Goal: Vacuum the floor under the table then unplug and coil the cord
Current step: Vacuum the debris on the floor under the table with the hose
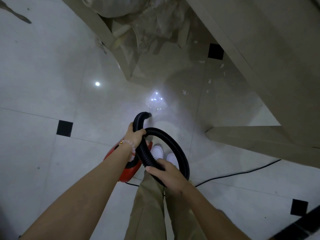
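A black ribbed vacuum hose (174, 141) curls in a loop in front of me. My left hand (136, 136) grips it near its open end, which points at the floor. My right hand (166, 172) holds the lower part of the loop. The red vacuum body (129, 172) sits on the floor under my left forearm, partly hidden. A thin black cord (239, 174) runs from under my right arm across the tiles to the right. The beige table (259, 58) fills the upper right, and small white scraps (209, 81) lie on the floor beneath it.
Glossy white tiles with black diamond insets (64, 127) cover the floor. A beige chair (110, 40) draped with pale plastic stands at top centre. A low beige table base (259, 141) sits on the right. My white shoes (157, 150) are below the hose.
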Demonstrator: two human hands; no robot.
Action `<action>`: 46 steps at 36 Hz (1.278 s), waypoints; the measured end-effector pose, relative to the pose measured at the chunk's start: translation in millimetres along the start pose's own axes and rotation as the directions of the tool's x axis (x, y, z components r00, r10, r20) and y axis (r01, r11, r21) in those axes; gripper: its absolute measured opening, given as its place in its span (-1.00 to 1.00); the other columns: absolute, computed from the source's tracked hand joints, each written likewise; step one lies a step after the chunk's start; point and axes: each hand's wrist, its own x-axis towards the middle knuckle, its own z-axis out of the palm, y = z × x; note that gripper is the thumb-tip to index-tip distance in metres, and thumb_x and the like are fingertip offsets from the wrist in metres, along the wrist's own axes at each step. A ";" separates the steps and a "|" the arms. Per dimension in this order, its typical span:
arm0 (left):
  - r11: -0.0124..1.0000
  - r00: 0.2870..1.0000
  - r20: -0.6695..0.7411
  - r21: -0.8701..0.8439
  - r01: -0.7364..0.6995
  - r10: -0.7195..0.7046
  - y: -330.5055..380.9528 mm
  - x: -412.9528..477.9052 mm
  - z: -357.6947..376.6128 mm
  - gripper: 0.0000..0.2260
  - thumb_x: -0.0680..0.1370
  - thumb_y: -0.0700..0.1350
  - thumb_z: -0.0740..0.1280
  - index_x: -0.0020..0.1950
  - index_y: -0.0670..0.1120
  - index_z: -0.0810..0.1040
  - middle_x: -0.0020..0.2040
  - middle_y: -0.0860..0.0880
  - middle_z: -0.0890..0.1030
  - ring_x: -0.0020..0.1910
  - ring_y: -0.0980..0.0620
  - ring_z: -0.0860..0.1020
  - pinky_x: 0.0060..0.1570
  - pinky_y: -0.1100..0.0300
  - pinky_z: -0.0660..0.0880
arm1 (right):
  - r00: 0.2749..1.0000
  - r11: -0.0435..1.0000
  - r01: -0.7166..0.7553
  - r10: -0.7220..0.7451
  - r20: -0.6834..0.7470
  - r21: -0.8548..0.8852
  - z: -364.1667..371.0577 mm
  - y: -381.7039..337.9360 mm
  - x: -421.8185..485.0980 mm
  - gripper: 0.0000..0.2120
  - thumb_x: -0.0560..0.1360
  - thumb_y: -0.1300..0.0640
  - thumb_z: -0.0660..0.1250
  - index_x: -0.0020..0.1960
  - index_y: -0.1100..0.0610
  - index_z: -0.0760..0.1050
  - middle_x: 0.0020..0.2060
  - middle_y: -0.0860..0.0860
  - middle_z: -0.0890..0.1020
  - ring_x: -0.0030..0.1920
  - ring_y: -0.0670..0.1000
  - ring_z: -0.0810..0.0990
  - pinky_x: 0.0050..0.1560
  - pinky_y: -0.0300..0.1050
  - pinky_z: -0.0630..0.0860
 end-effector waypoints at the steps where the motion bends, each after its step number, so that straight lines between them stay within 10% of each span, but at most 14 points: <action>1: 1.000 1.000 0.003 -0.001 0.013 -0.013 -0.4 0.3 -0.9 -0.71 0.53 -0.25 0.23 0.19 0.00 0.29 -0.23 -0.19 0.47 -0.42 -0.09 0.46 -0.38 0.10 0.46 | 1.000 1.000 0.000 0.000 0.003 -0.004 0.3 -0.1 0.2 -0.51 0.35 -0.28 0.33 0.03 0.11 0.56 -0.03 0.15 0.65 0.05 0.12 0.61 0.16 0.06 0.51; 19: 0.996 0.996 -0.004 -0.020 0.088 -0.089 -12.9 13.4 -0.8 -0.53 0.53 -0.21 0.25 0.41 0.02 0.23 -0.04 -0.26 0.52 -0.32 -0.12 0.49 -0.17 0.00 0.49 | 0.999 0.999 -0.034 0.034 -0.007 -0.034 1.0 7.2 7.5 -0.57 0.31 -0.36 0.34 0.01 -0.09 0.59 -0.08 -0.03 0.69 0.01 -0.02 0.64 0.21 0.09 0.54; 46: 0.999 0.986 0.159 -0.037 -0.035 0.040 16.1 25.0 23.6 -0.61 0.55 -0.25 0.26 0.33 -0.02 0.26 -0.19 -0.17 0.45 -0.40 -0.04 0.52 -0.48 0.21 0.55 | 0.984 0.995 -0.040 0.023 -0.179 -0.091 -14.0 3.5 18.3 -0.50 0.31 -0.44 0.21 0.06 -0.14 0.55 -0.07 -0.11 0.65 0.00 -0.06 0.60 0.16 0.02 0.53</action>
